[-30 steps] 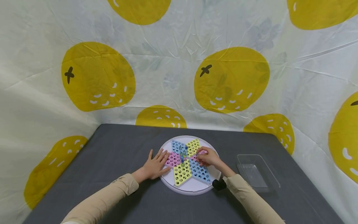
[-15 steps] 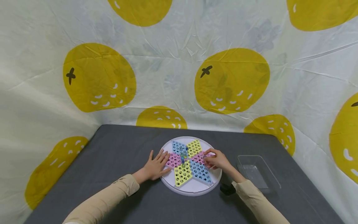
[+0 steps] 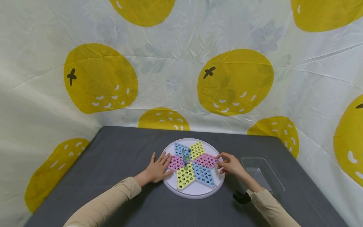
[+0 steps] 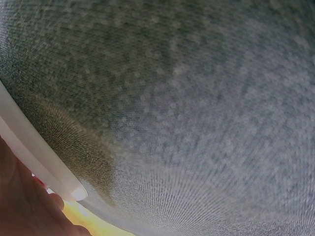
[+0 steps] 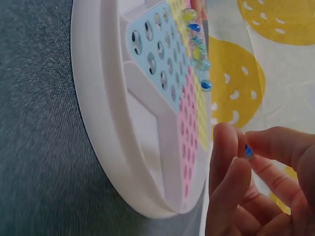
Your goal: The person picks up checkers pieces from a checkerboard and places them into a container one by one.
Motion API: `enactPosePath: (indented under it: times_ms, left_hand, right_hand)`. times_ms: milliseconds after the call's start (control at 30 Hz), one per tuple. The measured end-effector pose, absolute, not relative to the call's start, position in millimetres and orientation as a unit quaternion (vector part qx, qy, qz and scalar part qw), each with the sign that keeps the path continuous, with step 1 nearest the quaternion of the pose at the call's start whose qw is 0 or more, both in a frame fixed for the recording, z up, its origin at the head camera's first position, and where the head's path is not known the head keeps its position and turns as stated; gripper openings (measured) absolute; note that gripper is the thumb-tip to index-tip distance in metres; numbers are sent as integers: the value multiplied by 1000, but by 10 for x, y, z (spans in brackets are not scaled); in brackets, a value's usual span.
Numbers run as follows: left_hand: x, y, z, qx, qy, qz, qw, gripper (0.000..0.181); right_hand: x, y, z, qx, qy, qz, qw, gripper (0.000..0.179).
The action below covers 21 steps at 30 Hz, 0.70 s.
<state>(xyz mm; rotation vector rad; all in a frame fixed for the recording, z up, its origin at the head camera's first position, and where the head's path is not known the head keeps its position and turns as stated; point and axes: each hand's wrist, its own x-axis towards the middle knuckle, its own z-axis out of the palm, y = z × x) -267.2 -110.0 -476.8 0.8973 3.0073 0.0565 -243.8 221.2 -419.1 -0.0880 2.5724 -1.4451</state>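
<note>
A round white Chinese checkers board (image 3: 195, 193) lies on the table, with a star of pink, blue and yellow hole-filled points. My left hand (image 3: 157, 167) rests on its left rim, fingers spread over the pink point; in the left wrist view only a strip of the hand (image 4: 24, 209) shows beside the white rim. My right hand (image 3: 232, 165) pinches a blue marble (image 5: 248, 151) between thumb and fingertips, above the tip of the right-hand pink point. Several glass marbles (image 5: 198, 52) sit clustered near the centre and the upper blue point.
To the right of the board stands a clear plastic box (image 3: 262, 178), close behind the right forearm. Dark grey cloth (image 3: 127, 142) covers the table. A white curtain (image 3: 170, 78) printed with yellow fruit hangs behind and at both sides.
My right hand has moved rightward from near the board's middle to its right edge, uncovering the right pink point. The left hand stays where it was.
</note>
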Motion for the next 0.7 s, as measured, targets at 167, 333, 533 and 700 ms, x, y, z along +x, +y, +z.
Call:
enactPosePath:
  times_ms: [167, 333, 533, 700]
  left_hand:
    - [-2672, -1102, -4764, 288, 958, 17, -1, 67]
    - [-2685, -1113, -4804, 290, 957, 16, -3, 68]
    - [-2719, -1135, -4880, 295, 955, 24, -25, 70]
    - [-2706, -1113, -4834, 281, 960, 10, -2, 67]
  right_hand:
    - [-2331, 2333, -4104, -25, 869, -487, 87, 27]
    - [-2226, 2457, -4047, -22, 873, -480, 81, 30]
    - [-2140, 2617, -4012, -38, 877, -472, 78, 37]
    - [-2090, 2742, -3982, -39, 879, -470, 77, 36]
